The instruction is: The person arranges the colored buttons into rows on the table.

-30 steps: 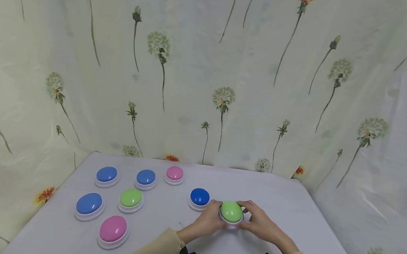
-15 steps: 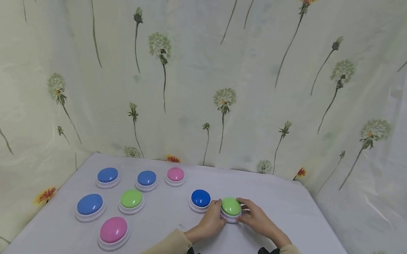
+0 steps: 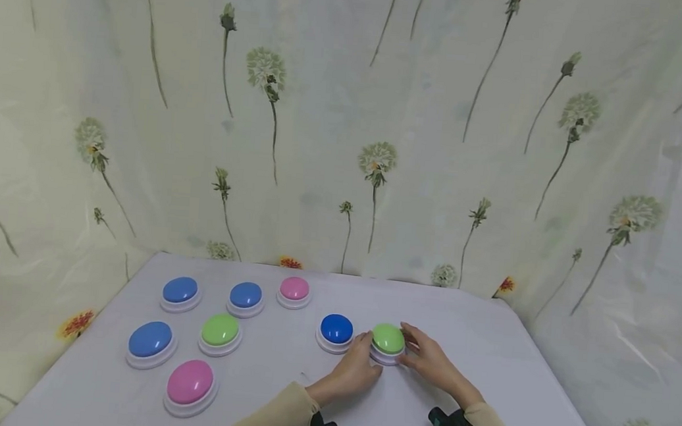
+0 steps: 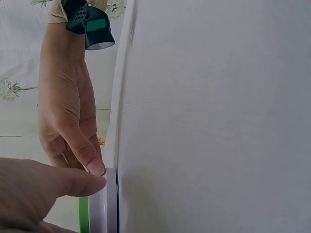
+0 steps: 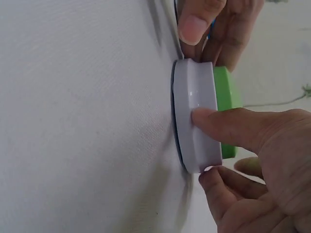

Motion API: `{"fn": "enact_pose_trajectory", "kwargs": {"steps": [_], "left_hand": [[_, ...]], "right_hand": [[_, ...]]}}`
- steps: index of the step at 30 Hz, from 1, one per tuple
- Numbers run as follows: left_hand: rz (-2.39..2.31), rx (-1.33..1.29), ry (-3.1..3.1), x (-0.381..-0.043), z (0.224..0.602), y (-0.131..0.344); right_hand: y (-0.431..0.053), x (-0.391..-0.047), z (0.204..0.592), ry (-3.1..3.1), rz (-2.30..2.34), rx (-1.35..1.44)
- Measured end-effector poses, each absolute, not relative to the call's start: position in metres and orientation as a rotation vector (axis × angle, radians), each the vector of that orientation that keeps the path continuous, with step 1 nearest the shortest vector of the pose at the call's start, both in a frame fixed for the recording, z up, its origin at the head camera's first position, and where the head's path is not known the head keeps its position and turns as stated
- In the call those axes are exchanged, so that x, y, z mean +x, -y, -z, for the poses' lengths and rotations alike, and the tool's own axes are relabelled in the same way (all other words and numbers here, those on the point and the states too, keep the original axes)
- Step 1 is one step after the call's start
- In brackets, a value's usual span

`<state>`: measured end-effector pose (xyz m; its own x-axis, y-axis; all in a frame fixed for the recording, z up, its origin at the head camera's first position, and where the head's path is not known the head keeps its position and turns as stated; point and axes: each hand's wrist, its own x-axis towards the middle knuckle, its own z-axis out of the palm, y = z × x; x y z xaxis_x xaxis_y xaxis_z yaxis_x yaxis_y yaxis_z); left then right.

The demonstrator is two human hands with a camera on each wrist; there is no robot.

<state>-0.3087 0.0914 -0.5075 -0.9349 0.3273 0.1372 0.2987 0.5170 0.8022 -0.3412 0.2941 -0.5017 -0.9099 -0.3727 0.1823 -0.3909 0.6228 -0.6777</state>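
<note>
A push button with a green dome [image 3: 388,338] and a white round base stands on the white table, between my two hands. My right hand [image 3: 434,366] holds its right side; in the right wrist view the thumb [image 5: 206,120] presses the base and a fingertip touches its edge. My left hand [image 3: 353,372] is at the button's left side, its fingers beside the base. Its thumb [image 5: 193,30] is a little apart from the base. Just left of that hand stands a push button with a dark blue dome [image 3: 336,329].
Further left on the table [image 3: 464,320] are several similar buttons: blue [image 3: 150,339], blue [image 3: 180,289], blue [image 3: 245,295], green [image 3: 220,330], pink [image 3: 189,382] and pink [image 3: 294,288]. A dandelion-print curtain [image 3: 312,118] hangs behind the table.
The green button has shifted slightly away, toward the back of the table, between both hands. My left thumb has come off its base. The other buttons have stayed in place.
</note>
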Motion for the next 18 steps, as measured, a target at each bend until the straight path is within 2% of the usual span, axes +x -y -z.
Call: {"fn": "enact_pose_trajectory", "kwargs": {"steps": [18], "left_hand": [[-1.463, 0.489, -2.613, -0.313, 0.513, -0.099]], "right_hand": [[-0.282, -0.352, 0.504, 2.831, -1.225, 0.565]]}}
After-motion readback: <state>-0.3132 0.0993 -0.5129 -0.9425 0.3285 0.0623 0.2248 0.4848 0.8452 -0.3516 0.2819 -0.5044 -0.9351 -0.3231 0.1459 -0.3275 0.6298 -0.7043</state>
